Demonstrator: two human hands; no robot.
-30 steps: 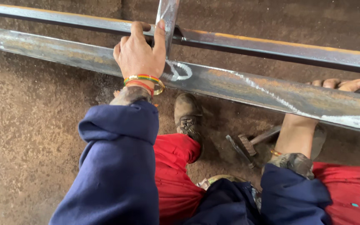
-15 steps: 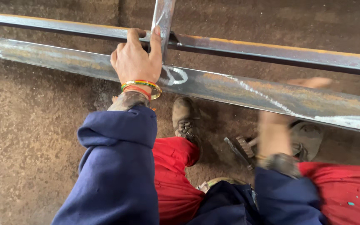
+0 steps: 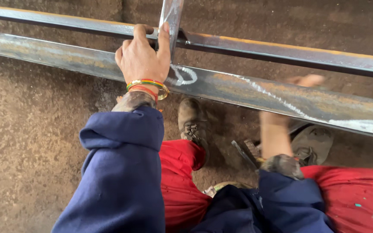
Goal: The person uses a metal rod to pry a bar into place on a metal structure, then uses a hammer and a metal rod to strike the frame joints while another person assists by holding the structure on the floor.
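Since the earlier frame the right hand [image 3: 301, 86] has dropped from the top of the near steel bar [image 3: 255, 90] to behind and below it, and it is now a blur; only the fingertips show over the bar's far edge, so I cannot tell whether it is open or closed. The left hand [image 3: 142, 58] has stayed where it was, fingers curled and closed around the foot of the upright steel piece [image 3: 170, 21], with the heel of the hand resting on the near steel bar.

The near steel bar is a long, flat-faced length of rusty grey metal running across the view from the left edge down toward the right edge, marked with white chalk: a loop just right of the left wrist and a long slanting line further right. The far steel bar [image 3: 281, 49] lies parallel beyond it, darker, with an orange-tinted upper edge. The upright piece stands between them, bright and shiny.

Both bars sit above a brown dirt floor [image 3: 31, 142]. A hammer [image 3: 249, 153] lies on the floor between two worn boots.
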